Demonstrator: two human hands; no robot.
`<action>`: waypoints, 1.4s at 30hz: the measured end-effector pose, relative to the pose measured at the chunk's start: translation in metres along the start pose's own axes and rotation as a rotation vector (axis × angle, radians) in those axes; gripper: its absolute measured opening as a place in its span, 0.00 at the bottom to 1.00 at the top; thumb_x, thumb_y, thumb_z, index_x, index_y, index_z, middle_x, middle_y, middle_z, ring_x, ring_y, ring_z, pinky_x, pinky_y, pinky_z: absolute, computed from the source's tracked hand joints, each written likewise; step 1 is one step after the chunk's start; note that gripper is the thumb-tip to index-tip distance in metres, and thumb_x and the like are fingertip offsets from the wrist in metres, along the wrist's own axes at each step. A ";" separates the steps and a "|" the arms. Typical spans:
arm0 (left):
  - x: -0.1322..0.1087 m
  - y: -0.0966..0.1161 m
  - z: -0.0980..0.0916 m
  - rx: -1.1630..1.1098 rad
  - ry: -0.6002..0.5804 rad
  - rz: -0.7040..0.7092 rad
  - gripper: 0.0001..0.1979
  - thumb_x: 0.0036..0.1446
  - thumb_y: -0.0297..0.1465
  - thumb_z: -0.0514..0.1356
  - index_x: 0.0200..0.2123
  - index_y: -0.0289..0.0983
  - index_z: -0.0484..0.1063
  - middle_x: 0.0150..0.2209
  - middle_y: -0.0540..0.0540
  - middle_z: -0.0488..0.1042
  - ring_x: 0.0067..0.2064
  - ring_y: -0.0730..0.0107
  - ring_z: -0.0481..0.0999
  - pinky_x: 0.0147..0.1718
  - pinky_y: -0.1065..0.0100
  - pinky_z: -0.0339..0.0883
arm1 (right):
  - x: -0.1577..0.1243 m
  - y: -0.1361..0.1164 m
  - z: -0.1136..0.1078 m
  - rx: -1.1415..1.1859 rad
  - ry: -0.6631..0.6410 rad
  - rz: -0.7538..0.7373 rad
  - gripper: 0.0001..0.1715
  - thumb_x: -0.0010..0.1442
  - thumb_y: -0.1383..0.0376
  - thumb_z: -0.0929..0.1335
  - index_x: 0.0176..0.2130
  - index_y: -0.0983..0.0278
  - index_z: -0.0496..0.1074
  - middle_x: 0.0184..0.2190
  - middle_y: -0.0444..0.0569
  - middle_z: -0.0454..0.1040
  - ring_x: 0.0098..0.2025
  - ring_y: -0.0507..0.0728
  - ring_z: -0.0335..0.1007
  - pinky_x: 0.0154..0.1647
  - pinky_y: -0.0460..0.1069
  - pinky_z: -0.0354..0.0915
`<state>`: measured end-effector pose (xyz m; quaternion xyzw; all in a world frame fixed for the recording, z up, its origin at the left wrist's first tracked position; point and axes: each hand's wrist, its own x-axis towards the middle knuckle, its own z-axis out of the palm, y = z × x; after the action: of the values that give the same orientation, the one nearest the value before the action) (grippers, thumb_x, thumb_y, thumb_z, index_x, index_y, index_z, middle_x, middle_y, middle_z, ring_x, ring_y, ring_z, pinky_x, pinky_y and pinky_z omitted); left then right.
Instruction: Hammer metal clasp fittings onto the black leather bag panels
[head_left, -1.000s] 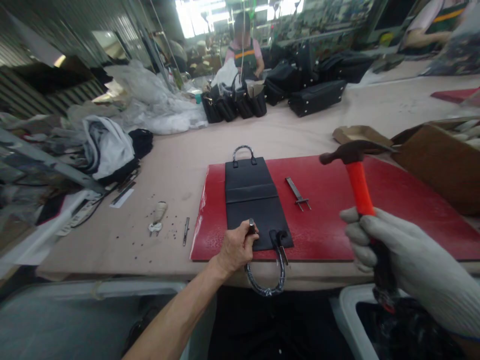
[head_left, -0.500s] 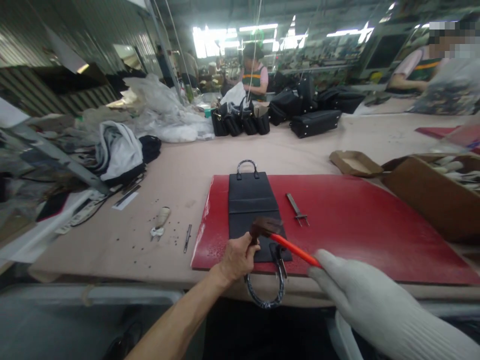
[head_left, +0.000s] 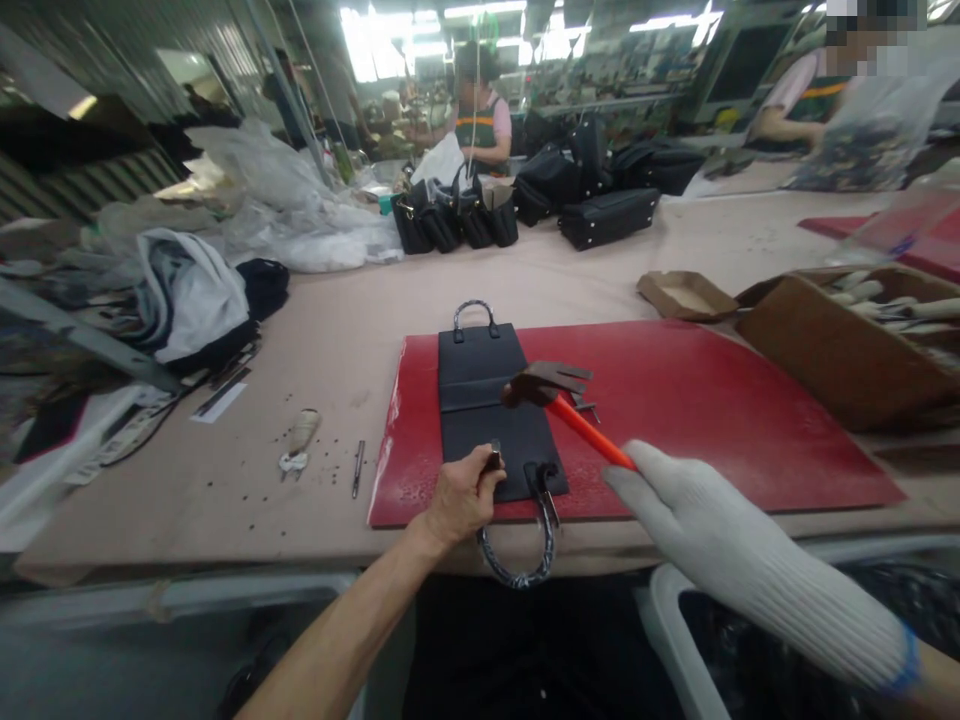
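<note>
My left hand (head_left: 459,497), bare, pinches a metal punch (head_left: 495,452) near the front left edge of a black leather bag piece (head_left: 480,365). Only the punch's top end shows; its tip is hidden by my fingers. My right hand (head_left: 679,505), in a white knitted glove, is closed round the orange handle of a claw hammer (head_left: 589,432). The rusty head is raised above the leather, apart from the punch. A plastic-wrapped bag handle (head_left: 517,578) hangs over the table's front edge, while another wrapped handle (head_left: 475,306) lies at the far end.
Under the leather is a red board (head_left: 697,420). The hammer head partly covers a pronged metal tool (head_left: 586,408). Left lie a slim metal tool (head_left: 358,470) and a wrapped pronged tool (head_left: 302,435). Cardboard boxes (head_left: 840,350) stand right; black bags (head_left: 607,217) and co-workers are beyond.
The hammer has lifted up and away from my left hand, uncovering the top of the punch. My left hand keeps its pinch at the leather's edge. The whole view has shifted slightly.
</note>
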<state>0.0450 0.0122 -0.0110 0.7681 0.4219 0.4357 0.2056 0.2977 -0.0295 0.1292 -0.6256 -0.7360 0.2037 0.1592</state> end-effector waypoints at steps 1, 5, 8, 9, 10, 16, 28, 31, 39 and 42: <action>0.000 0.000 -0.001 -0.005 -0.007 -0.015 0.06 0.63 0.26 0.58 0.42 0.39 0.71 0.37 0.46 0.81 0.38 0.66 0.84 0.38 0.69 0.77 | 0.009 0.001 0.007 0.004 -0.013 0.033 0.18 0.70 0.54 0.59 0.31 0.59 0.65 0.25 0.46 0.73 0.26 0.57 0.69 0.27 0.49 0.56; 0.002 0.001 -0.003 -0.036 -0.027 -0.057 0.11 0.64 0.27 0.57 0.50 0.38 0.72 0.40 0.45 0.83 0.42 0.66 0.84 0.44 0.66 0.79 | 0.050 0.002 0.048 -0.008 -0.095 0.156 0.11 0.67 0.60 0.64 0.33 0.62 0.68 0.29 0.48 0.75 0.30 0.55 0.69 0.28 0.48 0.54; 0.002 0.002 -0.005 -0.053 -0.027 -0.064 0.09 0.65 0.27 0.58 0.47 0.38 0.74 0.40 0.44 0.83 0.42 0.65 0.84 0.45 0.66 0.79 | 0.070 0.007 0.075 -0.008 -0.129 0.214 0.11 0.64 0.59 0.67 0.34 0.64 0.71 0.28 0.49 0.75 0.29 0.55 0.68 0.27 0.48 0.52; 0.001 0.002 -0.005 -0.053 -0.020 -0.061 0.08 0.65 0.27 0.59 0.45 0.38 0.75 0.40 0.44 0.83 0.42 0.65 0.84 0.45 0.66 0.79 | 0.073 0.009 0.080 -0.007 -0.137 0.229 0.11 0.64 0.58 0.67 0.35 0.64 0.72 0.29 0.50 0.75 0.29 0.56 0.68 0.27 0.48 0.52; 0.001 0.003 -0.006 -0.050 -0.010 -0.055 0.07 0.65 0.27 0.59 0.44 0.38 0.75 0.39 0.44 0.83 0.41 0.66 0.84 0.44 0.66 0.79 | 0.075 0.011 0.084 -0.008 -0.143 0.243 0.12 0.65 0.58 0.67 0.35 0.64 0.72 0.29 0.51 0.75 0.29 0.56 0.69 0.27 0.48 0.51; -0.009 0.008 -0.009 -0.069 0.058 0.018 0.06 0.65 0.26 0.61 0.44 0.38 0.77 0.41 0.43 0.83 0.44 0.65 0.83 0.46 0.66 0.79 | 0.077 0.019 0.086 -0.028 -0.179 0.306 0.10 0.63 0.59 0.66 0.36 0.63 0.73 0.31 0.53 0.76 0.30 0.59 0.70 0.27 0.50 0.51; -0.007 0.004 -0.012 -0.185 0.041 -0.290 0.07 0.64 0.26 0.63 0.44 0.39 0.79 0.42 0.49 0.84 0.44 0.68 0.84 0.48 0.69 0.78 | 0.081 0.015 0.083 -0.044 -0.237 0.357 0.11 0.65 0.58 0.66 0.34 0.62 0.71 0.29 0.50 0.75 0.28 0.58 0.68 0.26 0.50 0.50; -0.006 0.005 -0.011 -0.157 0.045 -0.277 0.07 0.64 0.26 0.64 0.44 0.39 0.80 0.42 0.50 0.84 0.43 0.69 0.84 0.46 0.70 0.78 | 0.082 0.015 0.084 -0.051 -0.251 0.364 0.11 0.65 0.57 0.66 0.34 0.61 0.71 0.29 0.49 0.74 0.28 0.57 0.67 0.26 0.50 0.50; 0.001 0.008 -0.009 -0.100 0.030 -0.214 0.07 0.63 0.25 0.64 0.43 0.38 0.80 0.40 0.49 0.84 0.41 0.70 0.84 0.43 0.73 0.78 | 0.082 0.015 0.084 -0.070 -0.274 0.389 0.12 0.66 0.56 0.65 0.35 0.61 0.70 0.29 0.49 0.73 0.28 0.57 0.65 0.27 0.50 0.48; 0.000 0.009 -0.008 -0.073 0.034 -0.197 0.07 0.64 0.25 0.64 0.44 0.38 0.79 0.40 0.49 0.84 0.41 0.70 0.84 0.43 0.72 0.78 | 0.081 0.015 0.083 -0.081 -0.274 0.388 0.12 0.66 0.55 0.65 0.35 0.60 0.69 0.28 0.48 0.72 0.27 0.57 0.64 0.26 0.50 0.48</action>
<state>0.0422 0.0069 -0.0005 0.7073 0.4827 0.4416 0.2680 0.2559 0.0444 0.0479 -0.7278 -0.6243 0.2837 -0.0093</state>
